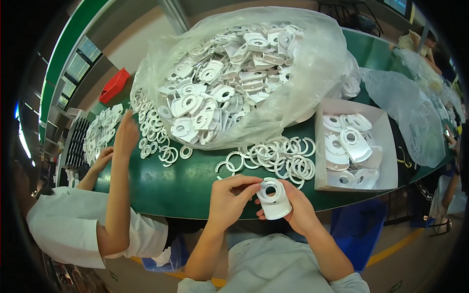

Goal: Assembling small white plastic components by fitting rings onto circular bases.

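Note:
A white plastic part [276, 211] with a round hole and a flared, curved lower end is held in front of my body, just off the table's near edge. My right hand [299, 207] is closed around its right side. At the upper left of the hole, my left hand [233, 199] pinches the rim with thumb and forefinger. A white ring surrounds the hole; I cannot tell whether it is a separate piece. Just beyond my hands, many loose white rings [264, 155], some of them C-shaped, lie in a heap on the green table [195, 188].
A large clear plastic bag [312, 83] full of similar white parts stands at the table's middle. Right of the rings is an open white box [390, 161] with more parts. At the left a co-worker's arm [117, 195] reaches over parts. A blue bin [359, 229] stands below right.

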`<action>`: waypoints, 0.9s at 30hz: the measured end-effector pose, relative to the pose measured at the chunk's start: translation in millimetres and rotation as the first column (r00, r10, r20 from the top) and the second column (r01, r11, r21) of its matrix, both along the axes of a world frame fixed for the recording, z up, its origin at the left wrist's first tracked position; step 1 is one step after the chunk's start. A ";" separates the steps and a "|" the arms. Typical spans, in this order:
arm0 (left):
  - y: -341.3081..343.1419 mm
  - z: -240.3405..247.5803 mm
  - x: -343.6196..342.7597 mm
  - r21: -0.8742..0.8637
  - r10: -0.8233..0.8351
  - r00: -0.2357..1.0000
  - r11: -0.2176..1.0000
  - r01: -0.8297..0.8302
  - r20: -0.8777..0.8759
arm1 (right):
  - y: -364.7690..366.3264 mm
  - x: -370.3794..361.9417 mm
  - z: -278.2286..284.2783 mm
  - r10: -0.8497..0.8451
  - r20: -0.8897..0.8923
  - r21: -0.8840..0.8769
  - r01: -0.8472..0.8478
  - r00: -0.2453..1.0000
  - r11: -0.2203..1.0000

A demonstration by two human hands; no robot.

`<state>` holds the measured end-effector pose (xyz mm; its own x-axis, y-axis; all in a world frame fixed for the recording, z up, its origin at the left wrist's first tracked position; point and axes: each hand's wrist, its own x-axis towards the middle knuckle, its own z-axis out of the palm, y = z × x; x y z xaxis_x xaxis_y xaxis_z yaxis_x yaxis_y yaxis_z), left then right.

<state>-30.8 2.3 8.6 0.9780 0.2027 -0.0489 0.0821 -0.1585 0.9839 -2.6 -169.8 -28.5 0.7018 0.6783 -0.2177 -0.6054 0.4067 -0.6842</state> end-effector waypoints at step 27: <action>-5.0 -11.8 -10.5 0.092 0.057 0.991 0.993 -0.068 0.117 | -5.3 -2.9 2.1 0.018 0.124 -0.061 -0.011 0.992 0.998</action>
